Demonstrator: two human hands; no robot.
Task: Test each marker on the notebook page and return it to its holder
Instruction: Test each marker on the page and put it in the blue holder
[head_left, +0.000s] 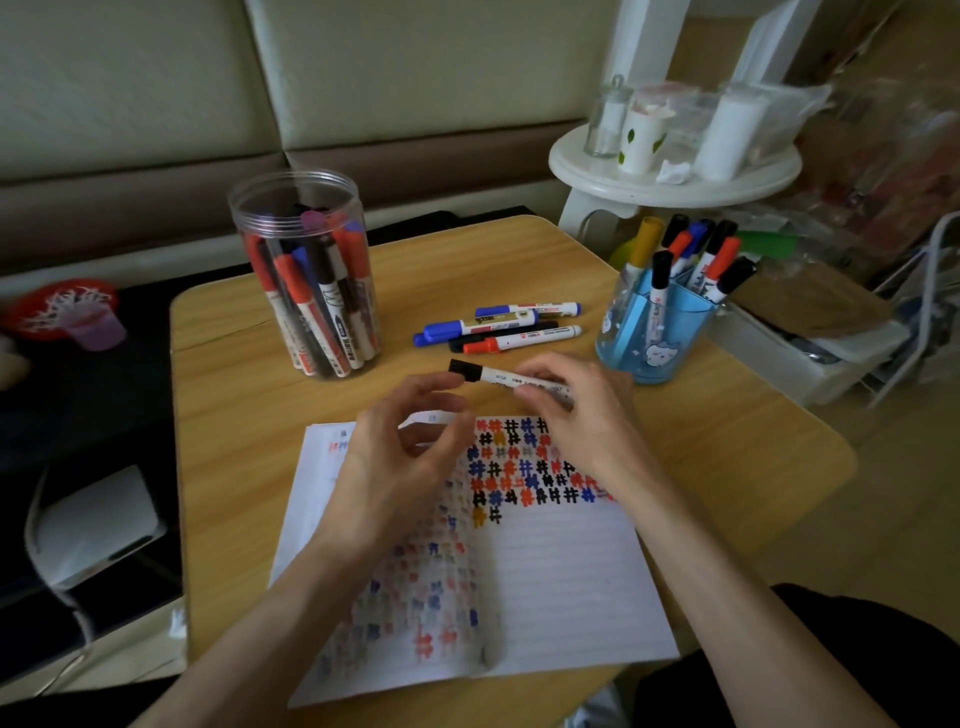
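Wood-grain desk top before a cushioned bench, soft daylight. Just past the far edge of the notebook (561, 571), right hand (566, 410) clamped round the barrel of a black-capped marker (519, 382), held level above the desk with the cap end pointing left. Left hand (415, 441) apart from it, fingers loosely curled and holding nothing, fingertips just beside the cap; cannot tell whether touching. Judged as the uncapping step, or else the recapping one: no telling which from this alone.

Under both wrists, rows of black, blue, red and orange hash marks on the right page, fainter ones on the left page. Farther out, loose markers (498, 327) lying side by side beyond the hands. Clear jar (306, 280) of markers at far left. Blue holder (654, 332) of upright markers at far right, near the desk edge. Behind that, white side table (675, 176) with bottles.

Risk of a flung or dropped cap from too sharp a pull, then a roll off the desk. Risk of smeared ink from a forearm dragged over fresh marks. Risk of a wrong return, with two containers and a loose pile all within reach and nothing to say which belongs to this marker. Risk of a toppled blue holder from a careless reach to the right.
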